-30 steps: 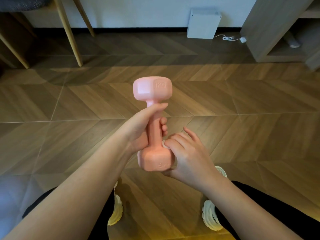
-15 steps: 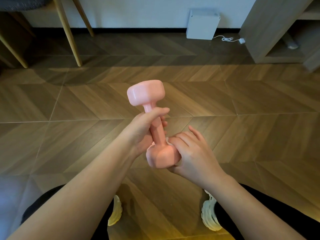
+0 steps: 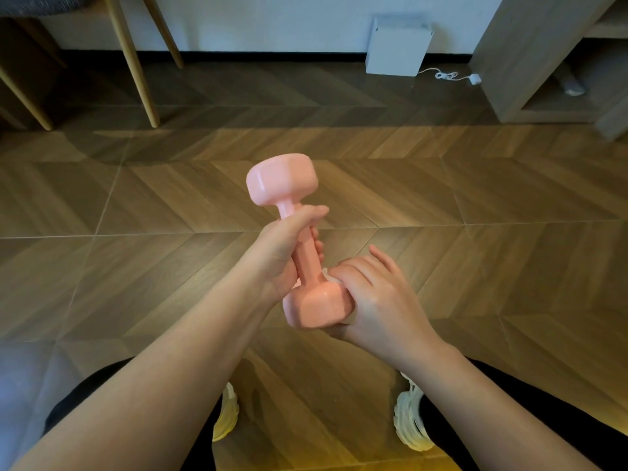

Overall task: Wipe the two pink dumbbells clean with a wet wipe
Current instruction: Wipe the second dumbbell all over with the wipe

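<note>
One pink dumbbell is held in the air in front of me, upright and tilted a little to the left. My left hand grips its handle. My right hand wraps the right side of the lower head and presses a white wet wipe against it; only a small edge of the wipe shows between fingers and dumbbell. The lower head looks wet and shiny. No second dumbbell is in view.
Below lie a wooden herringbone floor, my knees in black trousers and white shoes. Wooden chair legs stand at the back left, a white box with a cable against the wall, a wooden shelf unit at the back right.
The dumbbell has turned in my left hand and its upper head has tipped left. My right hand has slid round the lower head with the wipe.
</note>
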`<state>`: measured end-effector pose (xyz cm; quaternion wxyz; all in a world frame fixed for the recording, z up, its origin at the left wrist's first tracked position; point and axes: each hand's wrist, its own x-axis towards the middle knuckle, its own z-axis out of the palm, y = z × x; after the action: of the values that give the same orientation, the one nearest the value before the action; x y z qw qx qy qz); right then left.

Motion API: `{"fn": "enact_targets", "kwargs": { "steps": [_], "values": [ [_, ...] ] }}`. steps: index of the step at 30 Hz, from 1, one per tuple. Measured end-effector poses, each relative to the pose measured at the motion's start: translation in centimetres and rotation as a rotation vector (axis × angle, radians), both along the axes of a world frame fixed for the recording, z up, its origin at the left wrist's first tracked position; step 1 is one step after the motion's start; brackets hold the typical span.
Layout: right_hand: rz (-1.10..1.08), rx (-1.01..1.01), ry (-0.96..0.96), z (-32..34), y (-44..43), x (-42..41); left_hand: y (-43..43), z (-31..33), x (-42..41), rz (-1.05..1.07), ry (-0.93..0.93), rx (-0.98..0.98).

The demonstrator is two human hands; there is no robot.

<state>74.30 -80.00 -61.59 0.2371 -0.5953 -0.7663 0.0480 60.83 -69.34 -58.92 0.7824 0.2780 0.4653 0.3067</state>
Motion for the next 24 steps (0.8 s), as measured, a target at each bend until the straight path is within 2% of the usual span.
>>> {"fn": "enact_targets", "kwargs": {
  "steps": [2,6,10,13,16,20,22,24],
  "values": [
    [0.049,-0.058,0.011,-0.1,0.0,-0.3,-0.1,0.2,-0.1,-0.041,-0.005,-0.034],
    [0.098,-0.305,0.095,0.3,0.4,-0.7,-0.1,0.4,0.0,-0.105,-0.017,0.016],
    [0.063,-0.597,0.452,1.1,-0.3,0.7,0.1,-0.2,-0.1,-0.074,0.031,0.049],
    [0.015,-0.728,0.716,1.8,-0.6,1.4,0.1,-0.4,-0.2,-0.055,0.095,0.087],
    [-0.116,-0.652,0.877,1.9,-0.5,0.9,-0.2,-0.5,-0.2,-0.071,0.143,0.109],
    [-0.458,-0.432,0.997,1.5,0.1,0.6,-0.6,-0.4,0.3,-0.089,0.169,0.127],
    [-0.476,-0.470,1.059,1.7,0.2,0.4,-0.6,-0.3,0.4,-0.088,0.186,0.136],
    [-0.362,-0.626,1.080,1.7,0.0,0.0,-0.5,-0.3,0.4,-0.083,0.224,0.143]
  ]
}}
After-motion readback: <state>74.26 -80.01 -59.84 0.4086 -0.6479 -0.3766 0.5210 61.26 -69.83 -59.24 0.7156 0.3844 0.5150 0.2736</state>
